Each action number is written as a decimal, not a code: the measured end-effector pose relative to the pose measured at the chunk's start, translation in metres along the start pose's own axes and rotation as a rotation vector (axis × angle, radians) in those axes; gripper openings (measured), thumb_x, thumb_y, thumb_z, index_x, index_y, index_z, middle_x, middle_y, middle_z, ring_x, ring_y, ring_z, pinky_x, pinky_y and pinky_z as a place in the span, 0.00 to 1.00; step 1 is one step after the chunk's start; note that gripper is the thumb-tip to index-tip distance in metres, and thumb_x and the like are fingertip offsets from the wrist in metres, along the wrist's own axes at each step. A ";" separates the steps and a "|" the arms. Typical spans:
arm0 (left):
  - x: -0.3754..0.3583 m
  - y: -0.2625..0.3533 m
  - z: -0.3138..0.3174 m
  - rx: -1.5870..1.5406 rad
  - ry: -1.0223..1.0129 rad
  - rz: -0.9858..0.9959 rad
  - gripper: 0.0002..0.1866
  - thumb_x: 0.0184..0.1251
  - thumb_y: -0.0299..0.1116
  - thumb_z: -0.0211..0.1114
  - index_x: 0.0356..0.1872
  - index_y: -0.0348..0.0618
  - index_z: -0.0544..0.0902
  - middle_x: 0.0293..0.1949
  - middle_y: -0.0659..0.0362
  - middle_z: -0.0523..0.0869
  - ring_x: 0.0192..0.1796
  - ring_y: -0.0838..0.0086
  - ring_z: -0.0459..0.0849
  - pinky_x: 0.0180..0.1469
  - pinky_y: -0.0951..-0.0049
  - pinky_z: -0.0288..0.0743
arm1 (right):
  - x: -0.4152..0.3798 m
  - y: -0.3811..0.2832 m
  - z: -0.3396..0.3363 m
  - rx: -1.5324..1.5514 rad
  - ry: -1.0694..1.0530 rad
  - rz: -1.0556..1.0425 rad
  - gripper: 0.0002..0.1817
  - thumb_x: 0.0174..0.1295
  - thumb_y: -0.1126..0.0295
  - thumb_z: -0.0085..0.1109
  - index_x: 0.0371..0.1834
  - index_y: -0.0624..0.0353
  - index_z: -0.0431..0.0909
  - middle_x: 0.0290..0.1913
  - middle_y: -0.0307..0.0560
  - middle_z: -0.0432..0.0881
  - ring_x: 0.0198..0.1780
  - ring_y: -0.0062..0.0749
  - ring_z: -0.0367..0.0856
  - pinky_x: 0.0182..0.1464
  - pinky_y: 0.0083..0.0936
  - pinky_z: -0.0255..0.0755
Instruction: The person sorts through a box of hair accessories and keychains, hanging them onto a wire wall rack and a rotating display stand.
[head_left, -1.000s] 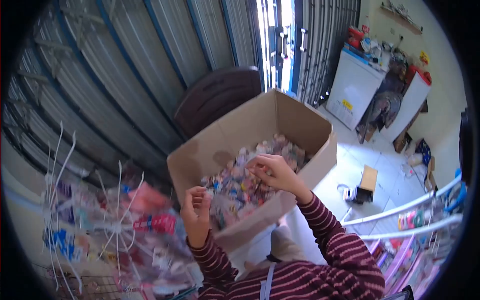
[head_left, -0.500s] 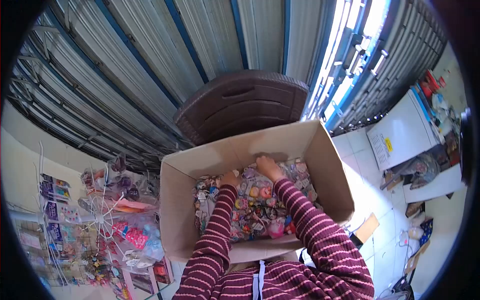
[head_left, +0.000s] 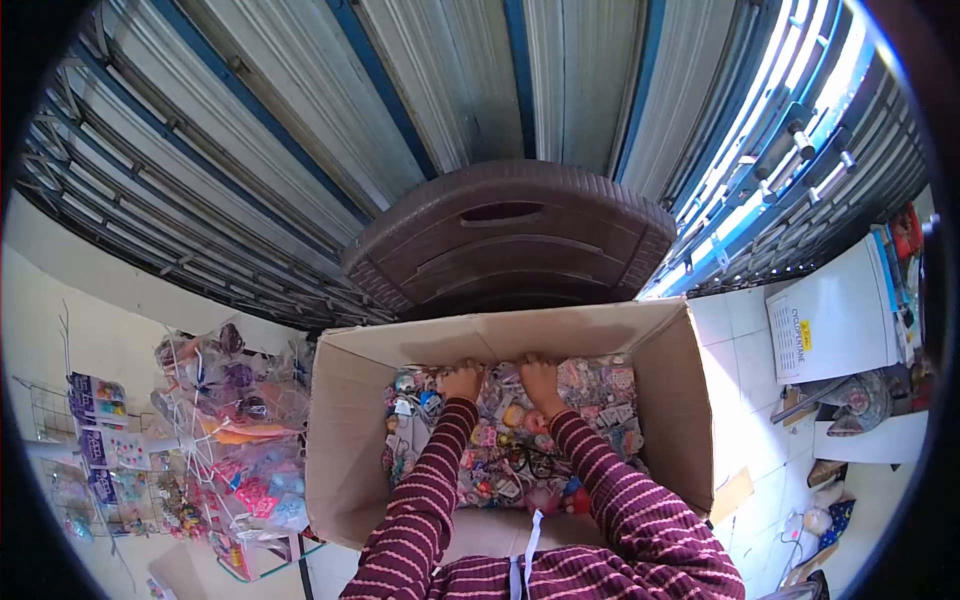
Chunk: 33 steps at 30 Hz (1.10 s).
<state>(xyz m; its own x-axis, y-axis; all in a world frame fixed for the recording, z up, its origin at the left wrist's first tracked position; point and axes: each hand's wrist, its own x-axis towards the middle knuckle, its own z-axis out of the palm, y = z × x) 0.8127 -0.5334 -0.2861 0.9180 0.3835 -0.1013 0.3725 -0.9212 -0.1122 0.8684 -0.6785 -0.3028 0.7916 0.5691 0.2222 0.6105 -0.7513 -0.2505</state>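
A large open cardboard box stands before me, its bottom covered with a heap of small colourful trinkets, many in clear plastic wrappers. Both my arms, in maroon striped sleeves, reach down into it. My left hand rests on the heap close to the far wall, left of centre. Beside it, a short gap to the right, my right hand touches the trinkets by the same wall. The knuckles of both hands face up; the fingertips are bent down out of sight, so any grip is hidden.
Behind the box is a brown plastic chair back, against a metal shutter. Bagged accessories hang on a rack at left. On the right are a white appliance, a fan and a cardboard piece on the tiled floor.
My view has tilted up and shifted, so box and chair sit lower. Both hands stay by the far wall; the right hand now lies more level with the left.
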 end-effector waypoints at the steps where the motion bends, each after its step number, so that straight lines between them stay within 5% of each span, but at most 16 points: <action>1: 0.003 0.000 0.003 0.014 -0.230 -0.045 0.13 0.53 0.43 0.50 0.28 0.48 0.78 0.25 0.55 0.80 0.29 0.62 0.79 0.33 0.61 0.71 | 0.004 -0.002 -0.009 0.076 0.003 0.047 0.09 0.39 0.71 0.51 0.26 0.60 0.75 0.28 0.50 0.73 0.32 0.43 0.73 0.34 0.37 0.66; 6: 0.002 -0.020 0.007 -0.079 -0.044 0.011 0.10 0.53 0.34 0.48 0.26 0.47 0.78 0.24 0.52 0.80 0.27 0.60 0.80 0.24 0.57 0.72 | 0.031 -0.006 -0.086 0.423 -0.084 0.017 0.09 0.42 0.69 0.56 0.26 0.62 0.75 0.26 0.49 0.75 0.28 0.36 0.75 0.29 0.30 0.67; 8: -0.004 -0.031 -0.021 -0.125 0.099 -0.023 0.10 0.54 0.34 0.48 0.25 0.46 0.78 0.23 0.52 0.80 0.27 0.60 0.80 0.24 0.58 0.72 | 0.047 -0.009 -0.121 0.879 -0.362 0.031 0.11 0.47 0.65 0.56 0.27 0.62 0.74 0.22 0.46 0.75 0.22 0.30 0.73 0.24 0.25 0.66; 10: -0.009 -0.050 -0.047 -0.677 0.349 -0.161 0.11 0.56 0.35 0.48 0.25 0.45 0.77 0.23 0.51 0.80 0.23 0.61 0.79 0.23 0.63 0.71 | 0.053 -0.024 -0.160 0.980 -0.376 0.015 0.11 0.48 0.65 0.56 0.26 0.63 0.74 0.19 0.42 0.73 0.21 0.23 0.70 0.23 0.21 0.63; 12: -0.016 -0.070 -0.081 -0.782 0.306 -0.176 0.11 0.58 0.36 0.50 0.26 0.40 0.77 0.22 0.54 0.80 0.20 0.69 0.79 0.21 0.71 0.70 | 0.055 -0.043 -0.197 1.085 -0.388 -0.005 0.11 0.48 0.66 0.57 0.26 0.64 0.73 0.17 0.38 0.71 0.20 0.16 0.67 0.22 0.17 0.61; 14: -0.038 -0.075 -0.146 -1.356 0.354 -0.132 0.11 0.58 0.35 0.52 0.28 0.36 0.75 0.19 0.59 0.78 0.18 0.78 0.77 0.20 0.77 0.68 | 0.054 -0.064 -0.228 1.332 -0.350 0.045 0.10 0.50 0.68 0.56 0.22 0.64 0.71 0.17 0.31 0.67 0.21 0.10 0.62 0.22 0.12 0.56; 15: -0.041 -0.084 -0.151 -1.428 0.422 -0.089 0.11 0.59 0.34 0.52 0.30 0.34 0.74 0.18 0.62 0.76 0.18 0.84 0.73 0.18 0.82 0.66 | 0.054 -0.074 -0.239 1.387 -0.319 0.024 0.08 0.51 0.70 0.55 0.22 0.64 0.71 0.19 0.29 0.68 0.23 0.10 0.63 0.23 0.11 0.56; 19: -0.083 -0.104 -0.218 -1.689 0.543 -0.040 0.11 0.59 0.35 0.51 0.32 0.36 0.74 0.19 0.63 0.75 0.17 0.84 0.71 0.20 0.84 0.66 | 0.051 -0.122 -0.289 1.497 -0.049 -0.145 0.07 0.51 0.72 0.54 0.23 0.64 0.70 0.23 0.34 0.71 0.27 0.11 0.66 0.28 0.11 0.61; 25: -0.211 -0.151 -0.290 -2.326 0.727 -0.002 0.10 0.61 0.37 0.49 0.33 0.41 0.71 0.29 0.66 0.72 0.33 0.84 0.70 0.36 0.82 0.65 | 0.024 -0.220 -0.345 1.917 0.095 -0.282 0.06 0.57 0.71 0.45 0.27 0.62 0.67 0.25 0.42 0.72 0.28 0.23 0.71 0.33 0.19 0.66; 27: -0.259 -0.177 -0.278 -2.508 0.743 0.039 0.08 0.60 0.38 0.50 0.32 0.46 0.69 0.28 0.67 0.71 0.34 0.81 0.70 0.37 0.80 0.64 | 0.014 -0.262 -0.354 2.008 0.028 -0.335 0.05 0.57 0.71 0.44 0.28 0.61 0.66 0.25 0.42 0.72 0.28 0.25 0.72 0.34 0.22 0.67; 30: -0.331 -0.199 -0.277 -2.609 0.943 -0.480 0.07 0.58 0.39 0.50 0.33 0.50 0.71 0.25 0.68 0.70 0.32 0.77 0.68 0.34 0.73 0.63 | -0.003 -0.321 -0.360 2.144 -0.076 -0.366 0.05 0.58 0.70 0.43 0.30 0.60 0.64 0.25 0.45 0.72 0.28 0.30 0.73 0.34 0.28 0.69; 33: -0.386 -0.233 -0.224 -2.711 1.082 -0.153 0.06 0.58 0.39 0.50 0.31 0.51 0.70 0.23 0.68 0.70 0.27 0.79 0.67 0.30 0.74 0.62 | -0.021 -0.367 -0.356 2.159 -0.332 -0.628 0.04 0.55 0.73 0.44 0.31 0.63 0.66 0.32 0.47 0.75 0.33 0.27 0.74 0.42 0.26 0.68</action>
<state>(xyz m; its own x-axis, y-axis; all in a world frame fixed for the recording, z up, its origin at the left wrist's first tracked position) 0.4025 -0.4813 0.0004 0.4049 0.9143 -0.0112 -0.8426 0.3779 0.3837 0.6185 -0.5336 0.1196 0.3883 0.7008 0.5984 -0.3678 0.7132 -0.5967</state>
